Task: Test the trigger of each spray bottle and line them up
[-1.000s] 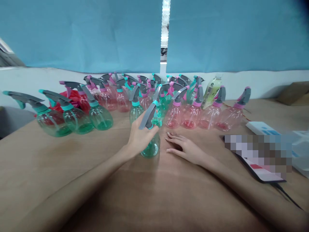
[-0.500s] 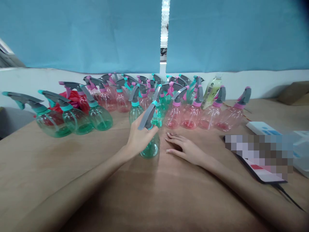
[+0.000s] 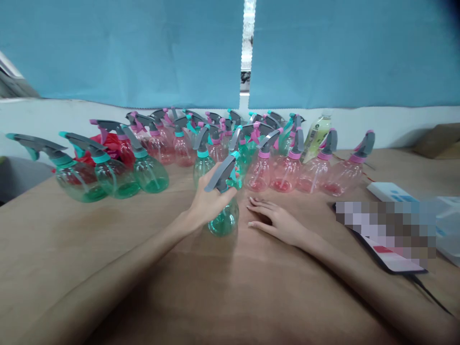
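My left hand grips the neck of a green spray bottle with a grey and turquoise trigger head. The bottle is near the middle of the table, and its neck is partly hidden by my fingers. My right hand lies on the wood to the right of it, fingers apart, holding nothing. Behind my hands stand green spray bottles to the left and pink spray bottles to the right, with several more packed further back.
A phone with a cable lies at the right, beside a white and blue box. A drink bottle stands behind the pink bottles. At the far right is a cardboard box, and a red bag lies behind the left bottles.
The held bottle's spray head tilts slightly more to the left side in my left hand. My right hand stays in place on the table. The whole view has shifted a little.
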Motion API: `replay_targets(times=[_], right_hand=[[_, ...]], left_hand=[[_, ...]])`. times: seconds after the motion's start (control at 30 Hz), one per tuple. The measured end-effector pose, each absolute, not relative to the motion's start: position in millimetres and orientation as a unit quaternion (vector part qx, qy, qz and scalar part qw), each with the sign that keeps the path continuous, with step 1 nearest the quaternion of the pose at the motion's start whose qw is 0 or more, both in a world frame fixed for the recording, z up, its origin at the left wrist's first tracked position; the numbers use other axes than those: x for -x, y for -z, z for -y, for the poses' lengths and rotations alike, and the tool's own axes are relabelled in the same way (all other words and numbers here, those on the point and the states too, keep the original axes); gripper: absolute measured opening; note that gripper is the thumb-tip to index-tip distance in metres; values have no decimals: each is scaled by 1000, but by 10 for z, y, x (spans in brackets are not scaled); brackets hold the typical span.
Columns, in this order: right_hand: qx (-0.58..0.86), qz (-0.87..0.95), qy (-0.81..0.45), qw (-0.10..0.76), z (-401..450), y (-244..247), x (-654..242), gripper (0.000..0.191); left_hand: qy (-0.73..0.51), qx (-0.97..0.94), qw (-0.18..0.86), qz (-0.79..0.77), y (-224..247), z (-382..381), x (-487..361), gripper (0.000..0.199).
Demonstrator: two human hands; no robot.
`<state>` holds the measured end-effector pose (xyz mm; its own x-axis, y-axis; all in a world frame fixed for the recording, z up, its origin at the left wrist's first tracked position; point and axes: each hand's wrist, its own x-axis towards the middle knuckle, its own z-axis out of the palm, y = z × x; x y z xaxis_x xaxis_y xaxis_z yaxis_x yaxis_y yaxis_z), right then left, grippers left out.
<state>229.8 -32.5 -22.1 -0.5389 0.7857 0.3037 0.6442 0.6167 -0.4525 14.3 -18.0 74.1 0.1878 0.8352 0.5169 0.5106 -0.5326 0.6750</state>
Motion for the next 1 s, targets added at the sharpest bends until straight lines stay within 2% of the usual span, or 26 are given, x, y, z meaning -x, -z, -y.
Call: replay_targets(times=[0.37, 0.6, 0.77, 1.0], right_hand=[[413, 863, -151, 250, 335, 208, -2296, 55], [412, 860, -155, 259, 336, 213, -2298, 54], [413, 863, -150, 251, 323, 221, -2301, 56], [402, 866, -142, 261, 312, 237, -2304, 54]], left_hand=[[-468, -746, 196, -432, -707, 153, -117, 20], [-462, -747, 182, -442, -673, 144, -117, 48], [-455, -742, 164, -465, -670, 166, -139, 41], [-487, -724, 220, -436, -674, 208, -211, 39]])
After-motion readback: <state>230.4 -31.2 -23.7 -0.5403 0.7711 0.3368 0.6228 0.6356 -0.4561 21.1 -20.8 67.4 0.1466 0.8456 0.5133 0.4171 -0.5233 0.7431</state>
